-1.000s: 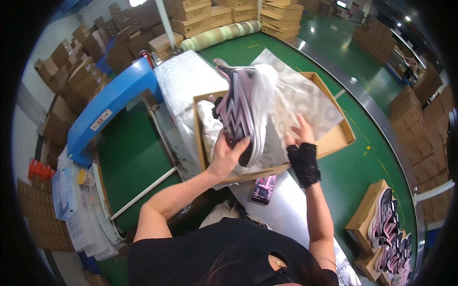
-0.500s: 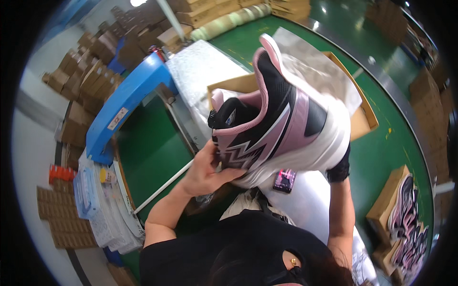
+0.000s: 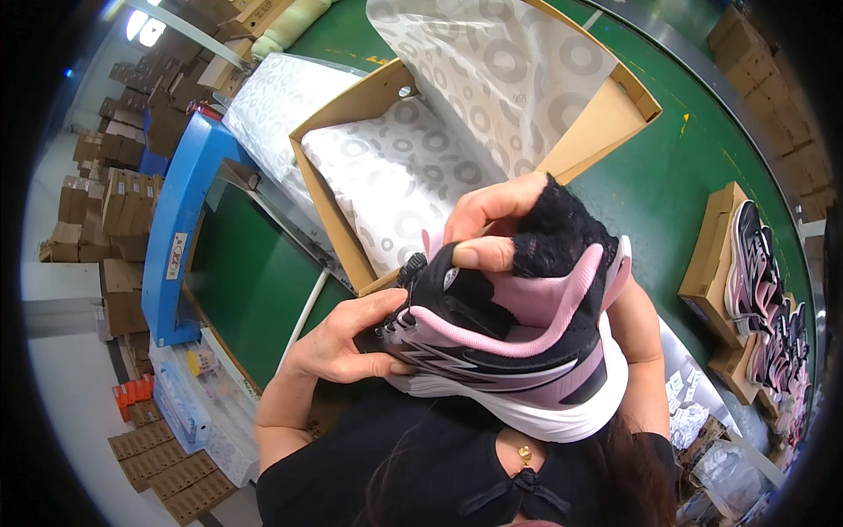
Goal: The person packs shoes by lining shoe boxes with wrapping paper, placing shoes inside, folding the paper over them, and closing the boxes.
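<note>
Bright lights glow above brown cartons stacked near a pale wall.

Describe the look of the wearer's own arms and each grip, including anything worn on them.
Black sleeves end high on both arms, leaving the left forearm and right forearm uncovered. The right grip wears a black, lacy, fingerless glove with a ruffled texture. The left grip shows no glove, ring or watch.
</note>
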The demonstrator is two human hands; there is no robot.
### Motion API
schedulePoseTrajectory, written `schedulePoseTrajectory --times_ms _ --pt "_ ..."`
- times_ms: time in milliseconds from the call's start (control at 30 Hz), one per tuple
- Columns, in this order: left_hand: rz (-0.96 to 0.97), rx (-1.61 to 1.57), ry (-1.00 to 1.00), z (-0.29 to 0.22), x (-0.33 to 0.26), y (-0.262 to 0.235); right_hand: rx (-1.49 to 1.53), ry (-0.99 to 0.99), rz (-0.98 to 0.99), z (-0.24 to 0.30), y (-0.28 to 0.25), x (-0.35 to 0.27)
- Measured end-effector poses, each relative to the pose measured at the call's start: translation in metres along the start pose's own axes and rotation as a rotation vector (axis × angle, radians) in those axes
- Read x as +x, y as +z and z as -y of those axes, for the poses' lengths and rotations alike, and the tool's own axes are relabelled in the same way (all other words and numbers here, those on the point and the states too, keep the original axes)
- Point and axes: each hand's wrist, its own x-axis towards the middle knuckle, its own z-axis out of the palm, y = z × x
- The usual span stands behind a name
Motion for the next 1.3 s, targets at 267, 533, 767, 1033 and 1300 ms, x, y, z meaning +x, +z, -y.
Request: schedulePoseTrajectory --times_ms 267,533,767,1033,1300 --pt "-0.312 -0.5 -0.109 0.007 -0.004 0.013 0.081 0.048 -0.159 -0.038 -0.009 -0.007" --pt "-0.853 -1.105 0.015 0.043 0.089 -0.008 0.082 0.209 -0.438 -0.114 -0.059 -0.07" --pt "-0.68 -1.289 -0.499 0.079 0.134 -0.027 0.132 -0.132 -0.851 -0.102 -0.059 -0.007" --pt "-1.36 -0.688 -0.14 0.071 0.017 -0.063 -1.539 -0.036 -0.09 -0.076 0.015 0.005" --pt "-1.274 -0.652 -0.071 0.116 0.033 -0.026 -1.399 -0.753 -0.485 -0.157 0.101 0.039"
